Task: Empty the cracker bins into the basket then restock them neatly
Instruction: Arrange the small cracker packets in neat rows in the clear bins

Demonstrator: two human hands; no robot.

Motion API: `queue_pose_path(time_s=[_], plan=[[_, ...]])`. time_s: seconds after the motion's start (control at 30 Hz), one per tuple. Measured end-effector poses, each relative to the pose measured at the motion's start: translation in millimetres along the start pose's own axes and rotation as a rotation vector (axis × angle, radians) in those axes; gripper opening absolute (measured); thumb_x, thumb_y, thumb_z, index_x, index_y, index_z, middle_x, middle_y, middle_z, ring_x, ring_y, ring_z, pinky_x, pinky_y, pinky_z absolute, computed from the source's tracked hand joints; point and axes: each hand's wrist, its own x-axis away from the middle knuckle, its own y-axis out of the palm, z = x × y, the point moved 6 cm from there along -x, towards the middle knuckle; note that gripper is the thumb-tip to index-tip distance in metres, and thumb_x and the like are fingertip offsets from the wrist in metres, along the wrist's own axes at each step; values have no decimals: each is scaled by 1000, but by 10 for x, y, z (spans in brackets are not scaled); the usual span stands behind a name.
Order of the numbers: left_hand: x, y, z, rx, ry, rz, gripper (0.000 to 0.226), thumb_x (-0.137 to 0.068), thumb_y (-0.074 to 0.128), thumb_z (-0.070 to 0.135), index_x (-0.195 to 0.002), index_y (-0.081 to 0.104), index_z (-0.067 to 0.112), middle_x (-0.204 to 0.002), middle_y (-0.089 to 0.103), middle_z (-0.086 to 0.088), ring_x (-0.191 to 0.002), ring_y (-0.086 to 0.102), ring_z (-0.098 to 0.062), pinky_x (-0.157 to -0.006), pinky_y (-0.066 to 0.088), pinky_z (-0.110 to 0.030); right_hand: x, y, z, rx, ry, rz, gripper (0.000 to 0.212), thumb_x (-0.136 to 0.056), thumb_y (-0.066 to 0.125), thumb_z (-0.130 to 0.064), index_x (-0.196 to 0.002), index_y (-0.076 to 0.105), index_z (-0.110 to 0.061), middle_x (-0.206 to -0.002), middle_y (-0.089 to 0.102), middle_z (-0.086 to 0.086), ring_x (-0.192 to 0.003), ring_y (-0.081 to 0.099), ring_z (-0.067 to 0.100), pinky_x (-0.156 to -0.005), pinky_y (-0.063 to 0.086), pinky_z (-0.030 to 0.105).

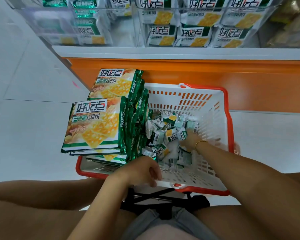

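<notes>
Brand 好吃点, 香脆核桃饼 beneath, on large cracker packs (pixel 95 123); 好吃点 also on small packets (pixel 170 116), bin packs (pixel 192 33).

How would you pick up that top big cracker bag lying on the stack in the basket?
Probably by its near left corner, coming from the person's left: the top bag lies flat, face up, and that corner seems to stick out past the stack beneath, so the left hand could slide fingers under.

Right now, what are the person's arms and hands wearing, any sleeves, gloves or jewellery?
No sleeves or gloves show on either arm. The right hand has a thin bracelet of gold-coloured beads at its wrist. The left hand shows no watch, ring or band on the side in view.
</notes>
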Motion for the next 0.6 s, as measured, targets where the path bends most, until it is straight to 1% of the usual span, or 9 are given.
queue_pose_path(time_s=[0.07,0.17,0.2,0.27,0.33,0.4,0.5,0.57,0.6], plan=[[-8,-3,0,-16,1,13,20,-77,74,3,-96,71,12,-95,69,-2,-89,64,-12,-78,50,-23,-23,56,-4,76,-34,-65,61,-91,58,-44,-140,43,-12,-128,58,16,-109,58,31,-93,48,39],[-17,2,11,-13,5,23,20,-77,75,3,-94,71,12,-89,67,2,-82,61,-8,-73,48,-19,36,106,-4,172,12,-193,76,-91,48,-61,-141,41,-5,-84,63,11,-67,52,19,-61,45,29],[-19,5,13,-13,3,25,20,-77,75,2,-95,71,11,-89,67,2,-82,61,-7,-72,48,-18,67,85,-22,184,17,-211,82,-90,47,-63,-143,37,-1,-85,63,12,-67,52,19,-61,45,30],[-22,6,8,-9,0,30,21,-77,75,2,-95,71,11,-90,68,1,-82,62,-8,-73,48,-18,111,16,-55,185,-5,-207,86,-88,49,-65,-144,36,-1,-120,62,15,-92,59,23,-78,49,31],[-23,5,9,-1,-1,32,21,-76,75,2,-95,71,11,-92,68,-1,-83,62,-9,-74,49,-21,127,-15,-52,163,-4,-226,86,-87,56,-61,-146,33,-4,-135,52,14,-98,55,23,-83,49,30],[-19,7,15,-1,-3,32,21,-76,75,1,-95,71,10,-92,68,-2,-83,62,-10,-75,50,-22,153,-21,-47,92,3,-229,84,-85,64,-54,-145,35,-2,-131,54,15,-91,55,23,-76,51,30],[-16,11,22,2,0,35,22,-76,75,0,-95,71,10,-88,66,0,-81,61,-7,-73,49,-20,155,-19,-68,18,-10,-219,71,-81,71,-49,-129,50,0,-106,60,13,-76,57,21,-62,48,28],[-11,12,29,-9,2,33,22,-76,75,1,-95,71,10,-87,66,1,-80,60,-6,-73,48,-19,183,-47,-66,-27,-6,-209,60,-80,73,-46,-115,55,0,-97,57,11,-72,54,18,-65,47,29],[-9,12,31,-15,1,32,23,-76,75,1,-96,71,10,-87,65,1,-80,60,-6,-73,49,-19,180,-62,-67,-73,-15,-195,63,-80,75,-43,-120,54,1,-105,57,13,-78,56,20,-68,48,29]])
